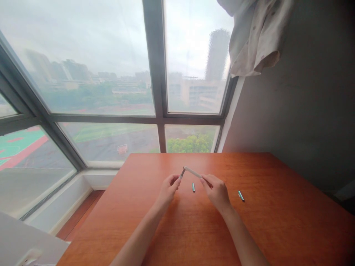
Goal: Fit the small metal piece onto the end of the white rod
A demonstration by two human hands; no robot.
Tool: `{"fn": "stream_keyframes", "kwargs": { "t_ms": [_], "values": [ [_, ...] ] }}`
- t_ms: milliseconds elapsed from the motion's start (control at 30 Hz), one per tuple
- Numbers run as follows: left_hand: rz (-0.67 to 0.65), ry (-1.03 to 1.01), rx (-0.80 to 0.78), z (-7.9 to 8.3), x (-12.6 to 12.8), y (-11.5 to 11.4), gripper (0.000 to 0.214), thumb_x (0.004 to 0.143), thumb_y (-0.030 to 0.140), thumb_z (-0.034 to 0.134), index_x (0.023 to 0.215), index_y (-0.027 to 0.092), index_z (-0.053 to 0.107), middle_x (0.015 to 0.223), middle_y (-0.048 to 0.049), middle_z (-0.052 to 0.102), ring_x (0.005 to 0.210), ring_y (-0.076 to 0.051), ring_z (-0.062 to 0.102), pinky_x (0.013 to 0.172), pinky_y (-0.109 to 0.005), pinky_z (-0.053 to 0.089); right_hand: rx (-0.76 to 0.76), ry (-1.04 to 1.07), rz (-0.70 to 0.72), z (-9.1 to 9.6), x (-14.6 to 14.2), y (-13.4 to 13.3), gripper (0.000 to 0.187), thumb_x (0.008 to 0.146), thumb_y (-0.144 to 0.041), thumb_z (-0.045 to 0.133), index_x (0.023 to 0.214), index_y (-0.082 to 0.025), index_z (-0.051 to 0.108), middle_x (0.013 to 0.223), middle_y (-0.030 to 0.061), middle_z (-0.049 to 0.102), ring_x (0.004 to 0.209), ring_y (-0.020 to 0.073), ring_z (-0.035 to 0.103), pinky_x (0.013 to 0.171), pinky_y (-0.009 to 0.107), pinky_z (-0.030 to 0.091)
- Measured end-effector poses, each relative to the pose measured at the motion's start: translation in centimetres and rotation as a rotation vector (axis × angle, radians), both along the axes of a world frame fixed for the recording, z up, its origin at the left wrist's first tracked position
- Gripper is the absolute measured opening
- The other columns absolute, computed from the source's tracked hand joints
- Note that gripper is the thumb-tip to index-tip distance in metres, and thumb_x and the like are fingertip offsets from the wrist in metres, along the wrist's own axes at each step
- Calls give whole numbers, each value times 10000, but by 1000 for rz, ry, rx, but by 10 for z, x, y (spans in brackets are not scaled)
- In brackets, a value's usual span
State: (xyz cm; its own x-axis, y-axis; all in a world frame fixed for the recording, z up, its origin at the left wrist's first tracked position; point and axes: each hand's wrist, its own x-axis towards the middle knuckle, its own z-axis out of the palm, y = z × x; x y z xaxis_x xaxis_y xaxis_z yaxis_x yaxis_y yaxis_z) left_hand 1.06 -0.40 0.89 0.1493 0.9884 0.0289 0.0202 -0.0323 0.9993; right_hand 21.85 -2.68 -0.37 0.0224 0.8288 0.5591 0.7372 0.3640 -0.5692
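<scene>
One dark-tipped stick [182, 172] and one pale rod [193, 172] are pinched at twelve o'clock by the nearly closed left hand [168, 189] and right hand [217, 190] respectively, tip-to-end contact seemingly being the step, with steady angling called for next.

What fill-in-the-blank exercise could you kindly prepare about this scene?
1. While the left hand grips a thin, partly dark piece, the pale stick is in the ____ hand.
2. The number of small teal pieces lying on the table is ____.
3. Buildings show through the large ____ beyond the table.
Missing words: right; two; window.
</scene>
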Motion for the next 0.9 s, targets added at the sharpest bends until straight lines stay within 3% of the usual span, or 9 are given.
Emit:
{"fn": "stream_keyframes", "kwargs": {
  "t_ms": [300, 900],
  "values": [
    [-59, 36, 21, -4, 1, 2, 300, 731, 399, 628, 882, 140, 645, 716, -16, 561, 653, -137, 479, 577, -232, 388, -2, 37, 25, 3, -1, -1, 289, 901, -355, 477, 941, -194, 713, 792, 66, 692, 672, 168, 613, 619, 244, 453],
    [-20, 31, 48, 4, 1, -1, 299, 740, 402, 610, 900, 151, 642, 738, -17, 573, 658, -144, 479, 605, -246, 391, -4, 124, 89, 5, 1, -1, 273, 894, -332, 476, 947, -202, 710, 853, 73, 706, 766, 195, 645, 688, 276, 498]
  ]
}}
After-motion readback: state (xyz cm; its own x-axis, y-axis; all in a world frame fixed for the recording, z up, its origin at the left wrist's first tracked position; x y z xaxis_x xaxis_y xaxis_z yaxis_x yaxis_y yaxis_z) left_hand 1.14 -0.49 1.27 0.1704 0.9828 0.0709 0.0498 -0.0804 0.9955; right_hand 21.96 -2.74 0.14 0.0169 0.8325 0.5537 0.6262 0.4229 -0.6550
